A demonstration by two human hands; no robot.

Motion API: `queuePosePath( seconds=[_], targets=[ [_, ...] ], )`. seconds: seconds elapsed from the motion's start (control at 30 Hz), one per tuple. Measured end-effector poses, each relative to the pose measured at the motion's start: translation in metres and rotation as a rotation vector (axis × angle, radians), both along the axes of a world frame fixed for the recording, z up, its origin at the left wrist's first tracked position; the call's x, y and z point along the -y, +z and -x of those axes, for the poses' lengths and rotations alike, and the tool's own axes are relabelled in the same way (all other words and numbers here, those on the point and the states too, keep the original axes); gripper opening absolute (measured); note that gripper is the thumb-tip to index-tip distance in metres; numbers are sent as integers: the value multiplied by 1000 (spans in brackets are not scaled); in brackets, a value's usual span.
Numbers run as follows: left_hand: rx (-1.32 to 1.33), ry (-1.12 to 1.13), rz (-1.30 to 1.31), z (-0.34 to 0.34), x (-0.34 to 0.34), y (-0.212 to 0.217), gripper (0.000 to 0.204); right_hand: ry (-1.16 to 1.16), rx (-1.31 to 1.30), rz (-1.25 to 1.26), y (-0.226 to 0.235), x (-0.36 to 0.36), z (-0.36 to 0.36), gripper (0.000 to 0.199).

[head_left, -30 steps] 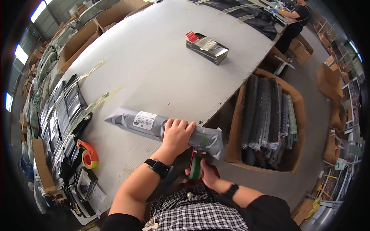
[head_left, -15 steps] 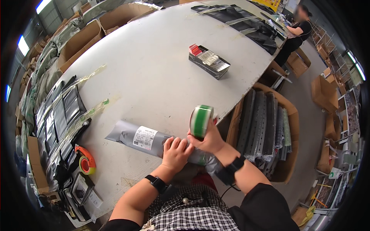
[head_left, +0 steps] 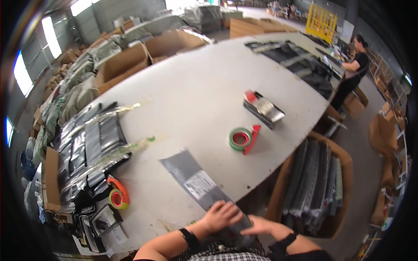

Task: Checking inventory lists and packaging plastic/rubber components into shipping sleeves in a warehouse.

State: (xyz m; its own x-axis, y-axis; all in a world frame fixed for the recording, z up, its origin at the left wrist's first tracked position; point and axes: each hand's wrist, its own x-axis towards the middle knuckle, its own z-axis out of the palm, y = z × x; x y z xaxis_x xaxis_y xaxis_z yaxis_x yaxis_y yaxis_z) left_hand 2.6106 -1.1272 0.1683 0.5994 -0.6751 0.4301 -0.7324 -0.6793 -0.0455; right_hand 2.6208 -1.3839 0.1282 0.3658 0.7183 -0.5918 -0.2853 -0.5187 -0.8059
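A long grey plastic mailing bag (head_left: 176,168) with a white printed label (head_left: 200,184) slants over the table's near edge, its lower end toward my body. My left hand (head_left: 223,216) lies across the bag below the label, fingers bent over it. At the bag's lower end my right hand (head_left: 260,226) grips its right edge; some of its fingers are hidden and slightly blurred. A green tape roll on a red tape dispenser (head_left: 251,140) rests on the table, apart from both hands.
A black box of cards and labels (head_left: 264,108) stands beyond the dispenser. Stacked black bags (head_left: 93,141) and an orange tape dispenser (head_left: 118,193) are at left. A carton of wrapped grey packages (head_left: 309,178) stands off the right edge. Another person (head_left: 355,69) works at far right.
My right hand has put the green tape dispenser down on the table and moved to the bag's lower end. The bag has turned steeper toward me. My view has tilted up.
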Motion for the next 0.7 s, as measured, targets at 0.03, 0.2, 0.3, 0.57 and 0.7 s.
queuePosePath(
  seconds=[0.03, 0.2, 0.3, 0.57, 0.7],
  targets=[
    [48, -32, 8, 7, -1, 8, 41, -94, -214, -214, -16, 14, 23, 68],
    [170, -50, -4, 22, -12, 48, 37, -246, -276, -286, 1, 37, 78, 79],
    [406, -62, 38, -5, -17, 82, 29, -443, -127, -356, 48, 7, 51, 81],
    [507, 766, 425, -133, -108, 299, 71, -522, -52, -1295, 240, -188, -262, 63],
    [142, 731, 412, -74, -134, 223, 50, -52, 81, -846, 206, -174, -268, 48]
  ],
)
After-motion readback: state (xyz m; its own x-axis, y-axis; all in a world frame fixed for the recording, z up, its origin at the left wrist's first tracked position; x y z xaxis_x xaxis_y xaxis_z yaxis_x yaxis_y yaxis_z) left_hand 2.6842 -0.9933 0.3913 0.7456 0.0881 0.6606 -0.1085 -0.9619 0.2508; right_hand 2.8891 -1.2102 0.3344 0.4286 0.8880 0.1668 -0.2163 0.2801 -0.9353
